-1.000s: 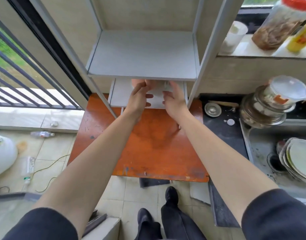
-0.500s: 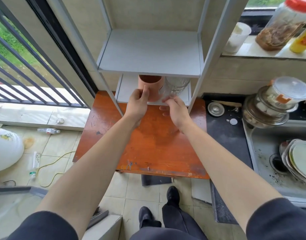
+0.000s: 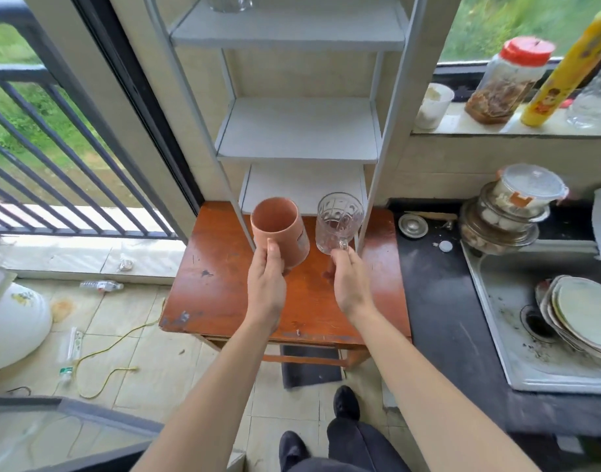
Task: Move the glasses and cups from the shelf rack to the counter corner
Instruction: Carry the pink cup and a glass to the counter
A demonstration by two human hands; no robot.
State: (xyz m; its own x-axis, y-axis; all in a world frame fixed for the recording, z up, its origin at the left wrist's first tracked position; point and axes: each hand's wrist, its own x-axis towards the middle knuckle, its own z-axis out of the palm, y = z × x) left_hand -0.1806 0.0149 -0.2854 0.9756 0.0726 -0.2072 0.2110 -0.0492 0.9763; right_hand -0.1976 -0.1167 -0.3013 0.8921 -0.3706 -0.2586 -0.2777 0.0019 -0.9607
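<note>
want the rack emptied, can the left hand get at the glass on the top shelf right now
Probably not yet: the left hand holds the orange cup, and the right hand holds the glass mug. The top glass itself looks unblocked.

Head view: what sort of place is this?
Probably a home kitchen: a sink holding stacked plates at right, and a red-lidded food jar on the window ledge.

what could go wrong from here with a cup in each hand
The right hand holds the glass mug only low down by its handle, so it may slip. Swinging right, the mug could clip the rack post beside it. The left hand grips the tilted terracotta cup near its base, a fairly weak hold.
</note>
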